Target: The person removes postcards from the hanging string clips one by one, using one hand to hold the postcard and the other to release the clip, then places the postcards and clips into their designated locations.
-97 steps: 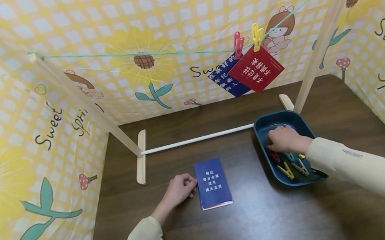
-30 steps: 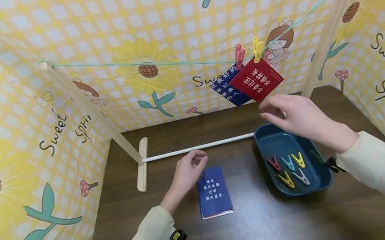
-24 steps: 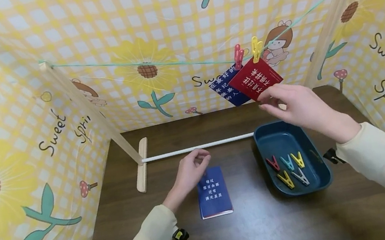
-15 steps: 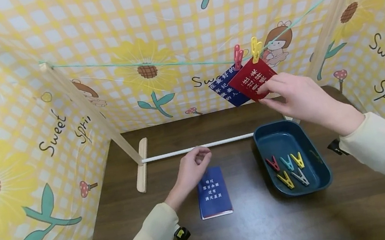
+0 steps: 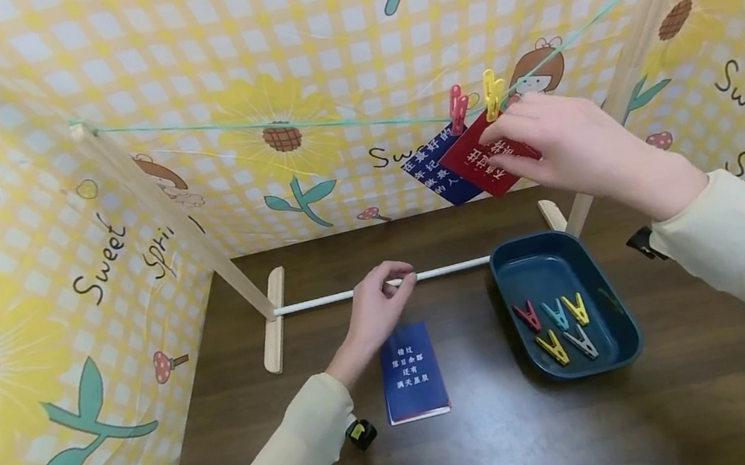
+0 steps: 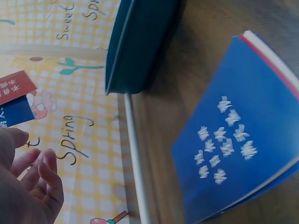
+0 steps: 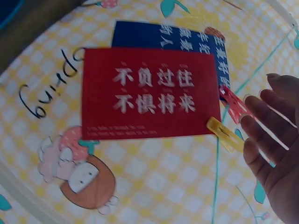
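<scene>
A red card (image 7: 149, 93) with white characters hangs from a green string (image 5: 340, 121) by a yellow clothespin (image 5: 493, 95). Partly behind it, a dark blue card (image 5: 432, 174) hangs by a pinkish-red clothespin (image 5: 457, 109). My right hand (image 5: 571, 148) is raised at the red card, covering part of it in the head view; in the right wrist view its spread fingers are beside the two clothespins and hold nothing. Over the white rod hovers my left hand (image 5: 379, 300), loosely curled and holding nothing. Just below it lies a stack of blue-topped cards (image 5: 415, 388).
A dark teal tray (image 5: 552, 257) at the right holds several clothespins, among them a red one (image 5: 527, 317) and a silver one (image 5: 581, 343). Wooden posts (image 5: 151, 198) carry the string, with a white rod (image 5: 318, 302) between their feet. Patterned cloth surrounds the table.
From the tray my right hand has risen to the red card and then further up toward the yellow clothespin. My left hand has moved from beside the card stack up over the white rod.
</scene>
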Motion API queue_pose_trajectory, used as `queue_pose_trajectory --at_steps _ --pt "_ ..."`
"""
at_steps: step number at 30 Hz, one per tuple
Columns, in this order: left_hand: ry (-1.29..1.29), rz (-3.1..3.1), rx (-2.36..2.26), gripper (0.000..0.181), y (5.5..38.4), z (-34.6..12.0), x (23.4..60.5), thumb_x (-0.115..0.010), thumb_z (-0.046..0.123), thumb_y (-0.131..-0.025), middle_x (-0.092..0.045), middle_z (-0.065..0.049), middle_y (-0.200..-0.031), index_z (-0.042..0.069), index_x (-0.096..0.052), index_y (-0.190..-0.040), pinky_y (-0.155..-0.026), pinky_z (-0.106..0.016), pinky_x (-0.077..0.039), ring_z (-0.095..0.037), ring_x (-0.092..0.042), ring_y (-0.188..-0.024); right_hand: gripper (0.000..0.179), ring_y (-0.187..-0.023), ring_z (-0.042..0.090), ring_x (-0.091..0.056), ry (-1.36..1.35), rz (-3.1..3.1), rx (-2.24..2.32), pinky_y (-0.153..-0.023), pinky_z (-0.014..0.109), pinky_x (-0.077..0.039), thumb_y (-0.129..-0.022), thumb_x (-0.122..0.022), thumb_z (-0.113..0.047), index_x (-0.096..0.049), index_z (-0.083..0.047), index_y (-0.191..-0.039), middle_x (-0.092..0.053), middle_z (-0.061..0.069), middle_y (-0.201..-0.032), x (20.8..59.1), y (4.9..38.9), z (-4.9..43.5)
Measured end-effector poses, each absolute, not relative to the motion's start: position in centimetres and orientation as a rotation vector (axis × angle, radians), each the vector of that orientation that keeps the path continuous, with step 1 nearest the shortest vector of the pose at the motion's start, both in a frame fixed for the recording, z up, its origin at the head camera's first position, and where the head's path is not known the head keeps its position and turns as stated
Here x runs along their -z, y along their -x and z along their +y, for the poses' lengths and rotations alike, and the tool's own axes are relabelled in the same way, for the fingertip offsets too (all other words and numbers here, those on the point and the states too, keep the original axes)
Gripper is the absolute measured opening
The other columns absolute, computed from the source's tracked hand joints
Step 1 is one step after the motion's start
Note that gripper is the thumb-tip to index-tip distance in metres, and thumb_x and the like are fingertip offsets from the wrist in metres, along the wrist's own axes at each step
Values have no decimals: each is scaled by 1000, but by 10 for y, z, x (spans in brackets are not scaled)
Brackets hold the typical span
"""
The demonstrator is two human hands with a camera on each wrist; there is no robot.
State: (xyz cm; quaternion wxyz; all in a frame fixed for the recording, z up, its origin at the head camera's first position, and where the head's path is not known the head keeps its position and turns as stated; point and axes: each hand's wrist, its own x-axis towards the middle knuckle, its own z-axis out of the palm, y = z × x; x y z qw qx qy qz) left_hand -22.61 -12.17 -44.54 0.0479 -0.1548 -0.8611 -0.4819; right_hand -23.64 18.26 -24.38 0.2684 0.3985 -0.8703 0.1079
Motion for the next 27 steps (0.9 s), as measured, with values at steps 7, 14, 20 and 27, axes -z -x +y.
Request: queue_pose_trajectory --at_steps 7,14,20,27 --pt "475 -2587 1531 20 240 -116 435 -73 21 -99 -75 -3 -102 9 -74 -115 -66 -26 -50 -13 -63 -72 34 -90 33 -64 -1138 -2286 -229 -75 53 -59 -83 -88 -8 -73 -1 -113 -75 18 -103 220 245 179" --pt "468 -2534 1565 21 254 -103 424 -72 24 -100 -75 -4 -102 9 -74 -115 -59 -26 -47 -12 -61 -66 33 -91 33 -59 -1153 -2281 -196 -77 50 -54 -85 -86 -8 -73 -1 -114 -74 18 -103 200 255 175" --pt "434 -2481 1639 20 264 -95 419 -72 24 -100 -76 -5 -102 9 -75 -113 -52 -25 -49 -23 -70 -65 29 -103 38 -60 -1157 -2324 -225 -90 54 -50 -88 -83 -9 -73 0 -114 -75 20 -110 192 267 169" --pt "441 -2426 1694 20 275 -84 414 -73 22 -100 -78 -6 -107 10 -75 -116 -49 -24 -45 -29 -71 -66 34 -113 41 -57 -1112 -2397 -277 -97 58 -46 -91 -82 -12 -71 2 -120 -73 22 -116 186 281 169"
